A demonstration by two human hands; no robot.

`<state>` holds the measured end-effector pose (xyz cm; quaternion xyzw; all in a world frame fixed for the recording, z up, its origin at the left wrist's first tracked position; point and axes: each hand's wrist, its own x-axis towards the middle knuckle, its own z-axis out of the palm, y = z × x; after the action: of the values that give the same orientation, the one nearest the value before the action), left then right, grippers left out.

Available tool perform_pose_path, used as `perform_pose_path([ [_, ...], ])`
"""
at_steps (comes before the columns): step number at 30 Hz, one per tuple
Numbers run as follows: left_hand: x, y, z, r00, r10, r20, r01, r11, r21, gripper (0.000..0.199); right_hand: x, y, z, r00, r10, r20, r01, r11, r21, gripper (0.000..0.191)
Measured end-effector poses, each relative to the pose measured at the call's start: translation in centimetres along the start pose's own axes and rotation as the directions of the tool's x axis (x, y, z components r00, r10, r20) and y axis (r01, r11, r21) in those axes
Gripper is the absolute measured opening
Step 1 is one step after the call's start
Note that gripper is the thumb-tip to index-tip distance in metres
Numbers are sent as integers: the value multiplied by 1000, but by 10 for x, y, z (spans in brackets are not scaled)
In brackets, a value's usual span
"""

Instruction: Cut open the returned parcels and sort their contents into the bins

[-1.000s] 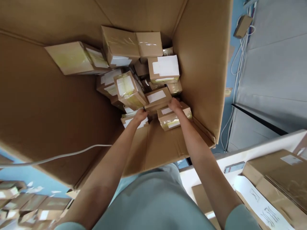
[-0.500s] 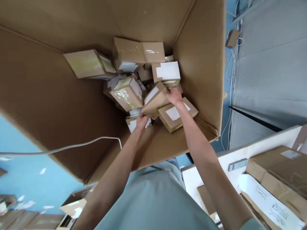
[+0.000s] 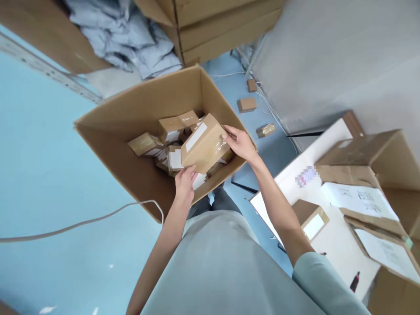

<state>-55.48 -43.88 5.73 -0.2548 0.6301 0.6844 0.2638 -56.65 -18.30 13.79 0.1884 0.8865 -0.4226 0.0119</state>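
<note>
A brown cardboard box (image 3: 210, 146) with a white label and shiny tape is held between both hands, above the large open carton (image 3: 138, 105). My left hand (image 3: 185, 183) grips its near lower corner, fingers closed on the edge. On its right end, my right hand (image 3: 239, 142) has thumb and fingers closed around the side. Below, inside the carton, lie several smaller taped boxes, among them a long box (image 3: 175, 127) and a yellow-taped box (image 3: 144, 144). The held box hides some of them.
To the right stands a white table (image 3: 344, 253) with a labelled box (image 3: 310, 218) and an open carton (image 3: 393, 162). Small boxes (image 3: 246, 105) lie on the blue floor. Grey bags (image 3: 127, 39) are piled behind. A white cable (image 3: 98, 217) crosses at left.
The box has been lifted up from among the others, with both hands on it. My view has drawn back, showing the whole carton, the table and the floor.
</note>
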Motion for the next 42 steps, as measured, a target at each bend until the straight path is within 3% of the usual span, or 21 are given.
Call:
perform_pose_path([
  [3,-46,9,35,992,-24,124,36,995,-97,19,-70,10,-62,984,-86,-159,96,994,52,61],
  [6,-98,-1,77,952,-65,298,95,991,-89,27,-140,38,-122,947,-59,-315,73,997,33,64],
  [9,-151,-35,121,867,-153,475,165,986,16,26,-204,85,-169,921,54,-385,-56,998,7,61],
  [12,-201,-90,162,768,-313,559,259,950,177,15,-262,143,-198,899,228,-375,-250,968,-10,58],
  [15,-245,-157,197,697,-495,519,354,867,351,9,-317,200,-211,850,419,-320,-467,880,-89,53],
  [18,-279,-219,224,654,-602,459,385,786,483,13,-369,248,-218,805,535,-255,-586,784,-206,40],
  [21,-304,-266,244,624,-646,440,380,742,552,16,-410,290,-225,767,605,-212,-641,728,-244,33],
  [23,-318,-288,253,597,-676,432,374,711,596,16,-431,313,-232,714,675,-185,-699,675,-236,30],
  [25,-330,-304,259,557,-713,426,365,671,645,16,-447,330,-239,665,729,-161,-744,628,-229,29],
  [27,-341,-314,261,501,-755,422,352,624,698,15,-458,340,-243,649,746,-149,-756,612,-232,30],
  [30,-347,-313,259,410,-807,426,333,567,753,16,-466,339,-242,661,731,-170,-745,613,-262,39],
  [33,-330,-293,256,351,-773,529,296,627,720,25,-455,323,-225,710,643,-288,-703,675,-225,54],
  [35,-305,-270,252,368,-673,642,260,737,624,31,-434,306,-208,783,547,-298,-608,775,-174,58],
  [36,-288,-256,248,401,-611,683,249,790,560,34,-421,296,-197,818,499,-288,-554,818,-156,59],
  [39,-230,-209,226,570,-458,682,283,889,361,35,-368,259,-161,902,367,-228,-402,906,-131,61],
  [42,-171,-163,184,713,-370,596,316,928,199,32,-307,215,-117,952,271,-141,-287,951,-112,59],
])
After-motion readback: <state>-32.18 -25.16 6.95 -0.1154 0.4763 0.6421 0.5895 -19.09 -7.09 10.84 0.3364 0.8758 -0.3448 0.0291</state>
